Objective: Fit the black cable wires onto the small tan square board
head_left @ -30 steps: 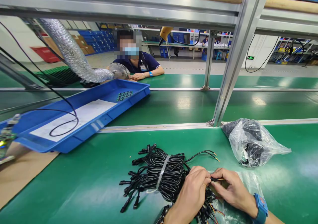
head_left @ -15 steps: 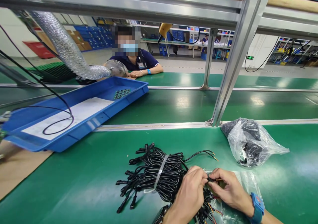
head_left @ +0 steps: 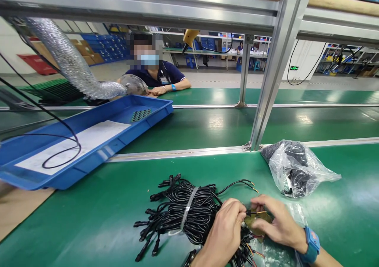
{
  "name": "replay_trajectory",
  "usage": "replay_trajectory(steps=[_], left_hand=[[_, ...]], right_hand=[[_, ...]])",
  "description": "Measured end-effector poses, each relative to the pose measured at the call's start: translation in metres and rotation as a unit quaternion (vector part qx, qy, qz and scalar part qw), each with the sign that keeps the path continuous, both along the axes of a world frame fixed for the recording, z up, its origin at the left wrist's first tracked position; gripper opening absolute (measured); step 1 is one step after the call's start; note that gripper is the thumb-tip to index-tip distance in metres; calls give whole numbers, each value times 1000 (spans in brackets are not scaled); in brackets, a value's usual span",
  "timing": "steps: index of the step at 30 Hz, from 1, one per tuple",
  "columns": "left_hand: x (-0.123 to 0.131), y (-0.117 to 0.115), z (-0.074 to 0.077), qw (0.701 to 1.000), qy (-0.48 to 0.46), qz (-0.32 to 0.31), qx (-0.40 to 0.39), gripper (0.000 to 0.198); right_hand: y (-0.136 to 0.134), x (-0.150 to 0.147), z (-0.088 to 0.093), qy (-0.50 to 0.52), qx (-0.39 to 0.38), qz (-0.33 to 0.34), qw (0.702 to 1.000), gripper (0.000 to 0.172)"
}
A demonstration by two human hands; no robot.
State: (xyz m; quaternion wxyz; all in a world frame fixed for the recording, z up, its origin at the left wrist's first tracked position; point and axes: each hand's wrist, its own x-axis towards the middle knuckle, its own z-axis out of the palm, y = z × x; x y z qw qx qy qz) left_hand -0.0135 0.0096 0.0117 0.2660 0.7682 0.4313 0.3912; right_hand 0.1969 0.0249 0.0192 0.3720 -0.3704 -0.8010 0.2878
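Observation:
A bundle of black cables with connector plugs at its left end lies in front of me, bound with a pale tie. My left hand is over the bundle's right side, its fingers pinched on one black cable whose thin orange wire sticks out to the right. Just right of that wire end, my right hand is open, thumb and fingers apart with nothing between them. Several stripped wire ends in red, orange and black spread below the hands. Under the right hand lies a clear plastic bag.
A clear bag of black parts rests at the right by a metal post. A blue tray with paper and small parts stands at left. Across the bench sits a person beside a foil duct.
My right hand has let go of the cable end, and its fingers have spread apart to the right. My left hand keeps its pinch. The whole view has shifted slightly.

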Motion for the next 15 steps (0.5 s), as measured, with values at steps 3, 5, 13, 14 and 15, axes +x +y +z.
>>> replay_trajectory(steps=[3,5,13,14,15], left_hand=[[-2,-2,3,1000,0,-5,7,16],[-4,-4,6,1000,5,-7,16,16],[-7,-4,15,998,30,-7,55,21],[-7,-3,15,998,30,-6,56,22],[-7,-3,15,998,28,-6,57,22]], right_hand=[[11,28,12,24,65,-121,990,20],[21,51,16,3,96,-242,966,21],[45,89,-6,-328,121,-309,884,19],[45,86,-8,-360,116,-302,875,15],[44,83,-8,-384,111,-298,867,13]])
